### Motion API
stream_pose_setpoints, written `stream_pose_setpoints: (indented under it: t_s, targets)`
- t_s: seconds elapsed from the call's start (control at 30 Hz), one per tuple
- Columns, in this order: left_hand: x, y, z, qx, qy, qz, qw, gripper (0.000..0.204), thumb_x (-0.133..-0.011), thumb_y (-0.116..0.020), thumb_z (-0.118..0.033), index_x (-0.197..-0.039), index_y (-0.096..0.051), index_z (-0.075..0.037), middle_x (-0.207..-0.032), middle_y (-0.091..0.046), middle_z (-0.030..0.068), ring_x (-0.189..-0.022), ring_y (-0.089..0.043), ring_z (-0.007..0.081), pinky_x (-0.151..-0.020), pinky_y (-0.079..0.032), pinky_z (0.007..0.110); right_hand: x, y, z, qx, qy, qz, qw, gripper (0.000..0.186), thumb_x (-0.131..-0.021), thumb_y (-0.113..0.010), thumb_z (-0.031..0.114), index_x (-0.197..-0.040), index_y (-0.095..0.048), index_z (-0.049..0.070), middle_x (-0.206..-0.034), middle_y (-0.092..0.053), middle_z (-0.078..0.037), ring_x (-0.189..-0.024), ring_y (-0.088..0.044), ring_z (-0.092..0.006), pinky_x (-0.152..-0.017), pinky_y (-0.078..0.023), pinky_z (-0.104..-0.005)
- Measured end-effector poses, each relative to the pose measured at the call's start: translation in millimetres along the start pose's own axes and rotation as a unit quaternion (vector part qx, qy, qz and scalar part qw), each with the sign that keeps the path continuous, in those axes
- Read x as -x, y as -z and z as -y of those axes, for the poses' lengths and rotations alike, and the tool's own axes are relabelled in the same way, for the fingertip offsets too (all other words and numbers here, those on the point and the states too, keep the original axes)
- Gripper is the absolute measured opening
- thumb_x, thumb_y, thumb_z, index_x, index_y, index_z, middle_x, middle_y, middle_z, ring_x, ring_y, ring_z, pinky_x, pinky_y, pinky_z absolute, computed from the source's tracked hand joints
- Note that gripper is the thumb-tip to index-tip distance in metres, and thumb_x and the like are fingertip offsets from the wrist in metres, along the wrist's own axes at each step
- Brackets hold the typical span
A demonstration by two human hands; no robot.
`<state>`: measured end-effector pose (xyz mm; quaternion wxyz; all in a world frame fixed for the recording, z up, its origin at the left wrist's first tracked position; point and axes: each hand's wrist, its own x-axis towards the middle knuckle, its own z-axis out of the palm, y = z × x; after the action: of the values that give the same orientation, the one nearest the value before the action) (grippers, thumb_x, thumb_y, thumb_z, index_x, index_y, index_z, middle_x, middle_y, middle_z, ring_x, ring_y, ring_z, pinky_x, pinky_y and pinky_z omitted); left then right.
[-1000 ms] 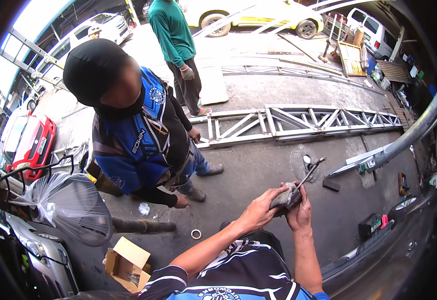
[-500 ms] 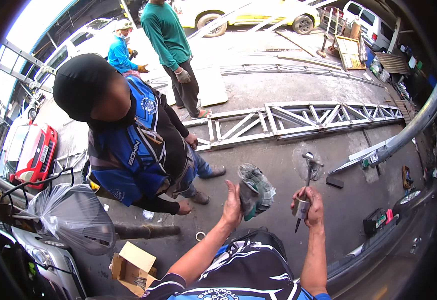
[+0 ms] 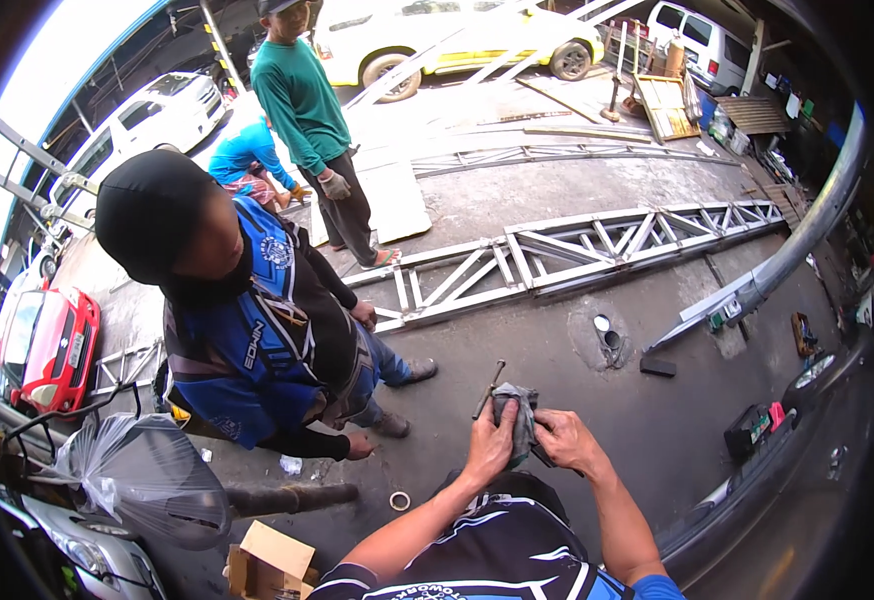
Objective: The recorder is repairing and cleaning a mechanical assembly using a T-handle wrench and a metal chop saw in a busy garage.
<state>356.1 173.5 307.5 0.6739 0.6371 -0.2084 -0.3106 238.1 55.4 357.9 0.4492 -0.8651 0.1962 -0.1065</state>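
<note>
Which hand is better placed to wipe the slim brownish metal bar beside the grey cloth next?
Likely the left hand: it grips the crumpled grey cloth beside the slim brownish metal bar; the right hand is farther away.

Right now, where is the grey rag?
Head view, lower half, just right of centre: the grey rag is in the left hand, the right hand at its right side, a metal rod by its upper left.
</note>
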Motion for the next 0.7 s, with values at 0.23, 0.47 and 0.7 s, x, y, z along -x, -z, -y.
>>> stream_pose_setpoints:
  t_s: [0.23,0.47,0.7]
  targets:
    - [-7.8,31.4,6.5,-0.051,-0.018,0.039,0.998,0.037,-0.104,-0.065,-0.034,-0.118,-0.066,0.001,-0.095,-0.072,0.0071,-0.086,-0.06,0.0125,-0.077,-0.052,0.033,5.5,-1.6,-7.9,0.013,-0.048,0.019,0.999,0.027,-0.097,-0.058,0.024,-0.098,-0.066,-0.002,-0.088,-0.068,-0.022,-0.082,-0.066,-0.0407,-0.074,-0.052,-0.0456]
    - [-8.7,112.0,10.7,-0.15,-0.042,-0.04,0.987,0.046,-0.105,-0.062,-0.036,-0.128,-0.059,0.004,-0.105,-0.073,0.0146,-0.093,-0.068,0.0207,-0.086,-0.053,0.034,35.0,8.6,-20.6,0.055,-0.134,0.025,0.989,0.034,-0.099,-0.059,0.032,-0.094,-0.067,0.0,-0.088,-0.068,-0.019,-0.085,-0.067,-0.0402,-0.077,-0.052,-0.0465]
    - [26.4,59.3,-51.1,-0.507,-0.337,0.256,0.751,0.059,-0.085,-0.07,-0.015,-0.143,-0.057,-0.014,-0.147,-0.054,0.013,-0.132,-0.05,0.0338,-0.113,-0.037,0.052,47.8,-27.6,-6.0,0.164,-0.089,0.073,0.98,0.036,-0.088,-0.064,0.032,-0.099,-0.069,-0.001,-0.096,-0.07,-0.023,-0.094,-0.068,-0.042,-0.084,-0.056,-0.0471]
